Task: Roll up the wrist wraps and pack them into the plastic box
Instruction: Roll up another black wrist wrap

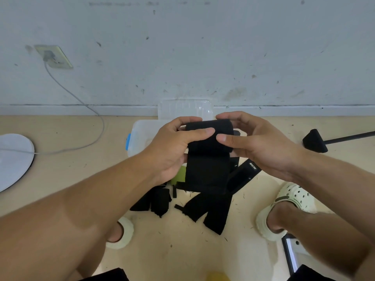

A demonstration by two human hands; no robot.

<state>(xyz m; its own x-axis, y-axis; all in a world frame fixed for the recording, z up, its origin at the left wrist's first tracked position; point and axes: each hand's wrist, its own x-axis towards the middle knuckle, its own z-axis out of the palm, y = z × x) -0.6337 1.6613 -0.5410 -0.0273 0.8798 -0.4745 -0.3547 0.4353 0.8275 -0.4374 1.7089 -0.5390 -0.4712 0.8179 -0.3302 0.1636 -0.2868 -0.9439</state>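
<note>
I see both hands gripping black wrap — hiding plastic box | floor strap label unreadable

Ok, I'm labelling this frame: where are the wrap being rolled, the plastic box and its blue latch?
wrap being rolled (209, 136), head view, on the rolled part.
plastic box (140, 130), head view, left wall.
blue latch (128, 141), head view, its middle.
</note>
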